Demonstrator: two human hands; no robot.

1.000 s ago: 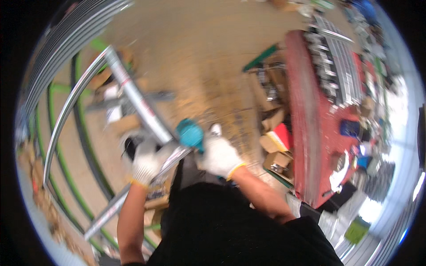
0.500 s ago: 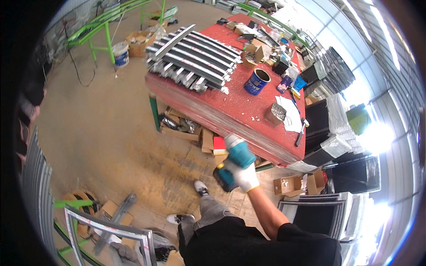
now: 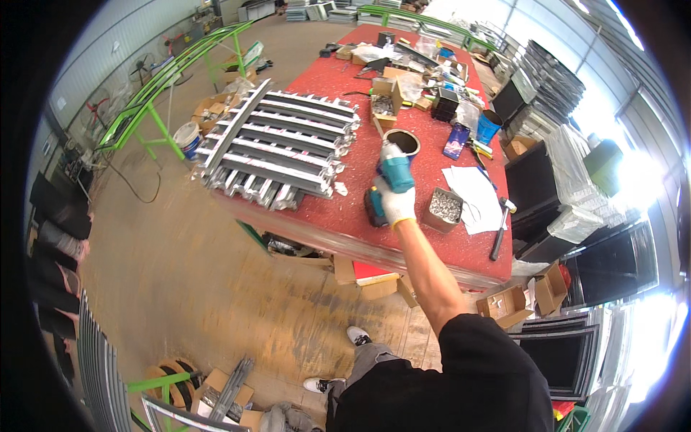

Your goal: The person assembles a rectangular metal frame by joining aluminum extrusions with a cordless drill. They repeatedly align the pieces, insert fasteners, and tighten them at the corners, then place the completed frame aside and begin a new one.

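Note:
My right hand (image 3: 398, 207), in a white glove with a yellow cuff, is wrapped round the grip of a teal cordless drill (image 3: 396, 175). The drill is over the red table, its nose pointing away from me and partly in front of a dark blue can (image 3: 410, 144). Whether its battery base touches the tabletop I cannot tell. Just right of the hand stands an open box of small metal fasteners (image 3: 444, 207). My left hand is out of view.
Stacked grey-and-white metal profiles (image 3: 277, 144) cover the table's left end. A hammer (image 3: 502, 229), white paper (image 3: 468, 194), a phone (image 3: 456, 140) and a blue cup (image 3: 489, 127) lie to the right. Open cardboard boxes (image 3: 506, 306) and framed screens (image 3: 558, 360) stand on the floor at right.
My right hand has carried the drill forward from beyond the table's near edge to over the tabletop, beside the blue can. My body has come closer to the table.

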